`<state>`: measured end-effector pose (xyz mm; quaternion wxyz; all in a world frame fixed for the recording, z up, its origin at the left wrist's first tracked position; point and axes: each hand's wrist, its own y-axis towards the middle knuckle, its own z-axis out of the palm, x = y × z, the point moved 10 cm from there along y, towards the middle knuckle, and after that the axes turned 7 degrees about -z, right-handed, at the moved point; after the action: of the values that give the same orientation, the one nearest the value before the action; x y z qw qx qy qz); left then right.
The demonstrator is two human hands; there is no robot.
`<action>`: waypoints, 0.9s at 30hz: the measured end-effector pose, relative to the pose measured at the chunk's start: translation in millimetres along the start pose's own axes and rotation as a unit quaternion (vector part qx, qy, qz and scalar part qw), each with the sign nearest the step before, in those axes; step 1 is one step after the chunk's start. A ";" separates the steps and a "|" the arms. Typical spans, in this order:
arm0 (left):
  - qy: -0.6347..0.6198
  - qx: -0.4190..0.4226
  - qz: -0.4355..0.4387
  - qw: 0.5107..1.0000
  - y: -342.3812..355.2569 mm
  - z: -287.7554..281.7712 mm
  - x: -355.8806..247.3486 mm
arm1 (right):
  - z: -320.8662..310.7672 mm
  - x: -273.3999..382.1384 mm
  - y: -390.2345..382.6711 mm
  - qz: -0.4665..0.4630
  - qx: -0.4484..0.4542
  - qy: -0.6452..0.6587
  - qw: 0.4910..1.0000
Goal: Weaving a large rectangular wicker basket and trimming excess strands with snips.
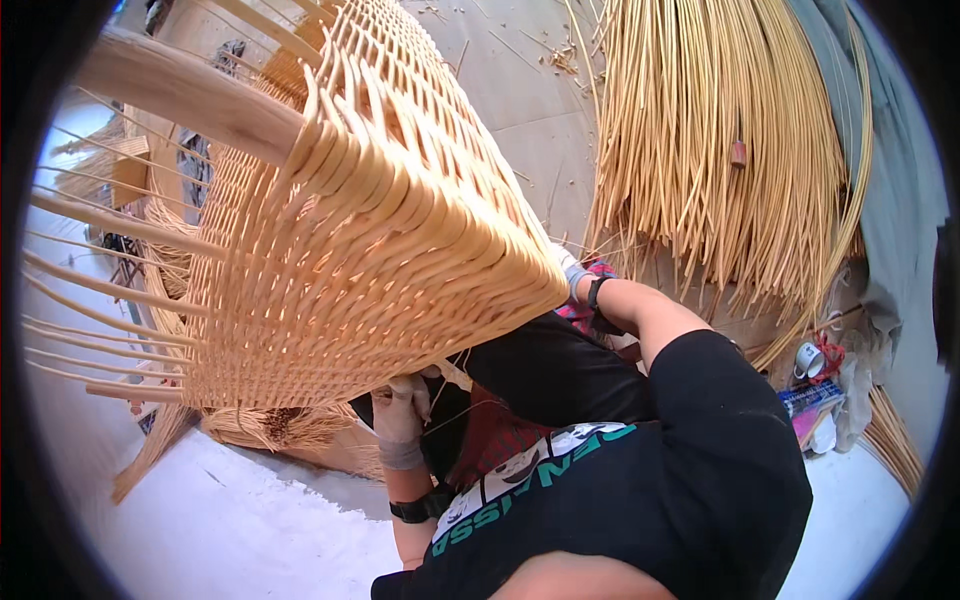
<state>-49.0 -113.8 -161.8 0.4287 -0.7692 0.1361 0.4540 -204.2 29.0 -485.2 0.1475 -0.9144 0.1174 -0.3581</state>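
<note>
A large woven wicker basket (pixel 400 240) of pale peeled rods fills the left and middle of the view, tilted with one corner toward me. Long unwoven stakes stick out of its left side, and a thick wooden pole (pixel 190 95) runs into its upper part. My left hand (pixel 402 408), in a pale glove, is closed at the basket's lower edge, its fingers curled against the weave. At the basket's right corner is my right hand (pixel 572 264), also in something pale; its fingers are hidden behind the wicker.
A big spread of loose wicker rods (pixel 710 150) lies at the upper right, with a wooden-handled tool (pixel 738 152) on it. A white mug (pixel 808 360) stands at the right. Another rod bundle (pixel 275 428) lies beneath the basket, left of my left arm.
</note>
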 end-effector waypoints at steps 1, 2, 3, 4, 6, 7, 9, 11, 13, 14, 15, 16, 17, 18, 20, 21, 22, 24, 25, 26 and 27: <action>0.004 0.004 0.002 1.000 0.2 0.3 0.2 | 1.9 2.7 -2.1 -0.011 0.002 -0.005 1.000; 0.007 0.004 0.005 1.000 1.2 0.0 -0.1 | 9.1 -1.3 -5.0 0.005 0.042 -0.019 0.999; 0.010 0.014 0.010 1.000 1.4 1.3 -0.5 | 13.7 -2.5 -9.1 0.014 0.061 -0.024 0.998; 0.002 0.014 0.000 1.000 1.9 0.2 1.7 | 12.3 -3.6 -11.1 0.010 0.060 -0.030 0.998; -0.029 0.026 0.011 0.999 0.9 0.1 0.5 | 13.1 -6.1 -18.1 0.005 0.065 -0.039 0.997; -0.030 0.027 -0.002 0.999 2.0 0.5 4.8 | 14.9 -8.3 -21.8 0.008 0.065 -0.039 0.997; -0.051 0.017 -0.003 0.999 2.1 -1.8 8.3 | 18.5 -14.3 -25.3 0.011 0.068 -0.042 0.997; -0.053 0.022 0.004 0.998 1.0 0.4 9.2 | 20.9 -18.5 -25.4 0.017 0.067 -0.041 0.997; -0.056 0.035 0.013 0.998 2.2 5.6 8.7 | 15.4 -23.0 -22.0 0.027 0.051 -0.034 0.998; -0.052 0.030 0.001 0.998 4.2 6.2 11.0 | 7.4 -25.8 -22.0 0.033 0.029 -0.020 0.999; -0.052 0.025 -0.008 0.998 6.5 7.2 12.6 | -7.4 -30.9 -22.2 0.049 -0.009 0.009 0.999; -0.054 0.021 -0.013 0.998 8.5 8.3 12.9 | -25.0 -37.0 -28.4 0.071 -0.062 0.068 0.993; -0.056 0.013 0.034 0.998 8.9 8.2 1.8 | -48.2 -40.6 -34.0 0.070 -0.118 0.145 0.980; -0.059 0.003 0.014 0.998 10.9 11.1 3.6 | -54.7 -55.1 -50.2 0.136 -0.116 0.290 0.940; -0.040 0.052 -0.031 0.997 8.1 28.1 1.9 | -93.9 -72.0 -96.7 0.222 -0.199 0.464 0.834; -0.007 0.104 -0.021 0.994 3.0 45.7 -6.9 | -130.8 -57.6 -113.6 0.140 -0.244 0.507 0.815; 0.030 0.155 -0.014 0.987 -4.7 64.7 -15.5 | -160.4 -46.4 -138.7 0.115 -0.278 0.528 0.794; 0.075 0.213 0.018 0.974 -25.6 100.4 -37.1 | -216.8 5.8 -178.9 -0.012 -0.323 0.591 0.739; 0.078 0.221 0.047 0.971 -36.6 118.7 -50.7 | -241.5 34.6 -199.9 -0.062 -0.355 0.606 0.709; 0.082 0.229 0.073 0.967 -47.1 137.1 -63.9 | -261.6 64.3 -215.1 -0.080 -0.377 0.568 0.727; 0.034 0.274 0.129 0.952 -60.9 156.2 -84.8 | -280.2 97.5 -232.1 -0.107 -0.419 0.502 0.749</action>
<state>-150.1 29.5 -94.4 0.5556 -0.6129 0.3678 0.4247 -302.3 161.4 -146.4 -0.3700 -0.5798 0.2146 -0.6935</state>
